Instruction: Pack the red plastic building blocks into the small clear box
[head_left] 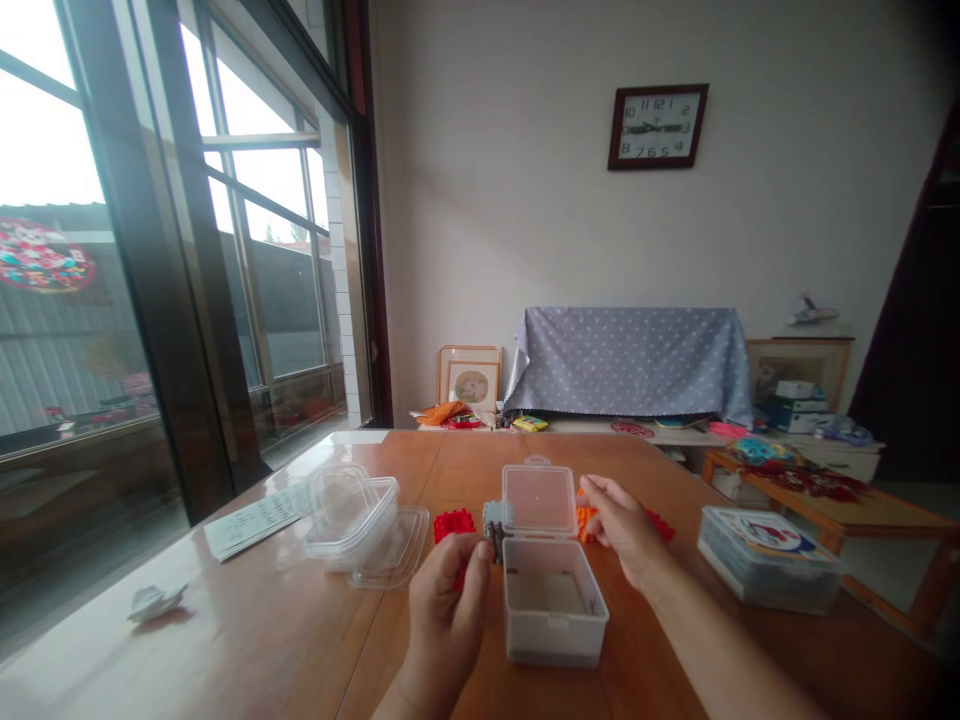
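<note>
A clear plastic box (555, 625) stands on the table in front of me, its hinged lid (537, 500) swung up and back. My left hand (448, 605) is closed at the box's left side, thumb against curled fingers. A bit of red shows at those fingers, but I cannot tell whether it is held. Beyond that hand lie red toy pieces (454, 522) and grey pieces (493, 525). My right hand (616, 522) is closed in a pinch just right of the lid; what it grips is hidden. Orange pieces (583, 518) show beside its fingers.
To the left are clear containers (352, 515), a loose clear lid (397, 560), a written paper (251, 522) and a crumpled scrap (156, 602). A lidded box (769, 570) stands at the right table edge. More red pieces (661, 526) lie behind my right wrist.
</note>
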